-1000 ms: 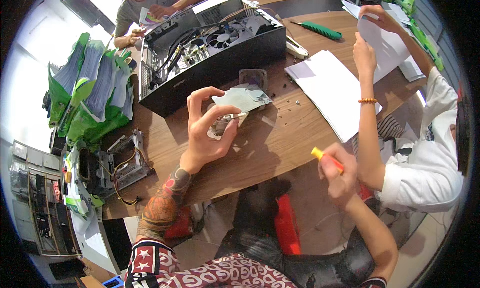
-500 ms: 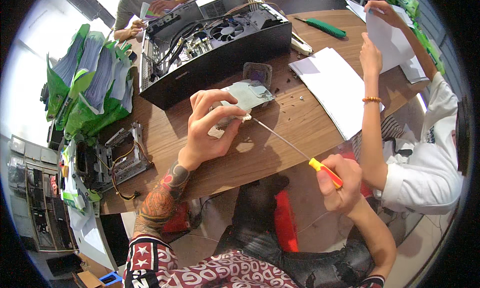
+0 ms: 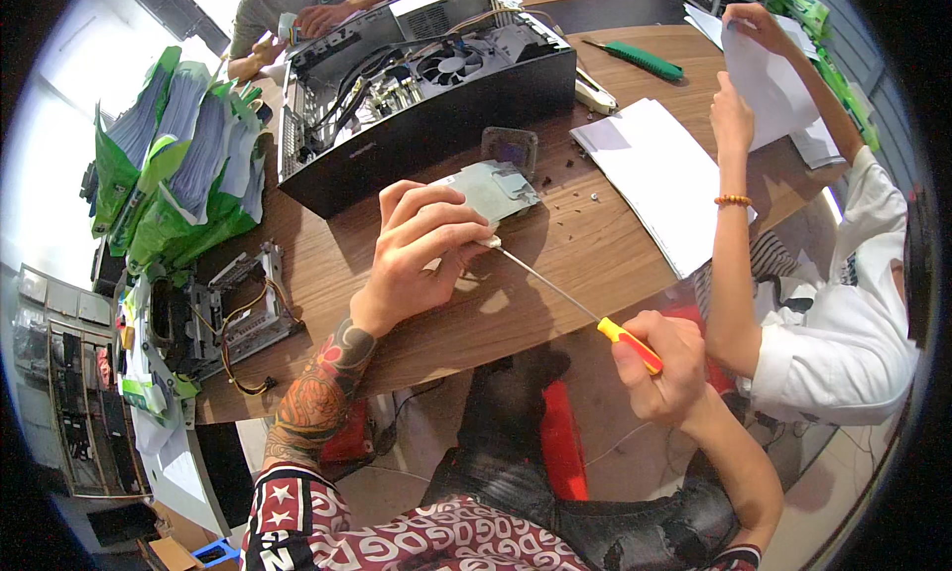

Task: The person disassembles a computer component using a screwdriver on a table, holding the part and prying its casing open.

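Observation:
My left hand (image 3: 421, 244) is closed around the near end of a flat grey metal part (image 3: 504, 189), hiding much of it. A small pale piece (image 3: 491, 242) shows at my left fingertips. My right hand (image 3: 659, 363) grips the yellow and red handle of a long screwdriver (image 3: 555, 291). Its thin shaft slants up to the left, and its tip meets the pale piece; whether it sits in a screw is too small to tell. Just beyond the metal part lies a small square dark frame (image 3: 511, 151) on the table.
An open computer case (image 3: 426, 105) with a fan stands beyond my hands. Small screws (image 3: 594, 197), stacked white paper (image 3: 650, 174) and a green-handled tool (image 3: 640, 59) lie to the right. A metal bracket with wires (image 3: 238, 318) sits left. A co-worker's hands (image 3: 734, 115) hold paper.
My right hand and the screwdriver have shifted slightly left and down. My left fingers have closed further over the metal part, and the pale piece at their tips sits slightly lower.

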Demonstrator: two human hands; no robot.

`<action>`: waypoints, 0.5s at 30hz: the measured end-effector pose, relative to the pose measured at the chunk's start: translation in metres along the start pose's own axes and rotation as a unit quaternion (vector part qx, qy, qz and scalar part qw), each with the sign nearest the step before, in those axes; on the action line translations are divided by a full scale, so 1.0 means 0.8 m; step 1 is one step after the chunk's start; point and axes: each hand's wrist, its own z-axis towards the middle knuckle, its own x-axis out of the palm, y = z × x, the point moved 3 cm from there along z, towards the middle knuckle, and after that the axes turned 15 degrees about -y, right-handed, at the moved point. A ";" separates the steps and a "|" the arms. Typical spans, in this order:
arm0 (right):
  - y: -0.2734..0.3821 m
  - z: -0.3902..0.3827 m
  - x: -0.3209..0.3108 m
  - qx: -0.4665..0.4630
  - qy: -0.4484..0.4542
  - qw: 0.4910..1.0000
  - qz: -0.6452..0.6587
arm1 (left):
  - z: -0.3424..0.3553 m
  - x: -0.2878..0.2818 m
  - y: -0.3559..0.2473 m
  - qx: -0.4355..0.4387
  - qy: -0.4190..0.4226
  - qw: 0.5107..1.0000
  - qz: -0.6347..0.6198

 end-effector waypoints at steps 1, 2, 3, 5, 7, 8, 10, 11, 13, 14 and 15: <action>-0.001 0.000 0.000 0.001 0.002 1.000 -0.002 | -0.001 0.000 0.001 0.011 0.006 1.000 0.006; -0.002 -0.001 0.000 0.001 0.002 1.000 -0.003 | -0.001 0.001 0.001 0.022 0.013 1.000 0.013; -0.002 -0.001 0.000 -0.002 0.005 1.000 -0.007 | 0.000 0.001 0.000 0.023 0.012 1.000 0.012; -0.002 -0.002 0.001 -0.007 0.007 1.000 -0.009 | 0.004 0.000 -0.005 0.024 0.025 0.999 0.024; -0.002 -0.003 0.002 -0.012 0.015 1.000 -0.012 | 0.004 -0.001 -0.004 0.027 0.031 0.999 0.023; -0.001 -0.003 0.001 -0.013 0.013 1.000 -0.013 | 0.003 -0.001 -0.004 0.028 0.037 0.999 0.023; -0.001 -0.002 0.001 -0.013 0.019 1.000 -0.020 | 0.001 0.000 -0.005 0.025 0.035 0.999 0.022; -0.001 -0.003 0.001 -0.014 0.016 1.000 -0.023 | 0.000 0.001 -0.005 0.020 0.035 0.999 0.023; 0.000 -0.003 0.001 0.002 0.024 0.999 -0.026 | -0.002 0.000 -0.007 0.022 0.039 0.999 0.024; 0.000 -0.001 0.001 0.001 0.022 0.999 -0.026 | -0.002 0.000 -0.007 0.021 0.044 0.998 0.028; 0.003 0.001 0.001 -0.020 0.012 0.998 -0.053 | -0.001 -0.001 -0.007 0.024 0.043 0.998 0.028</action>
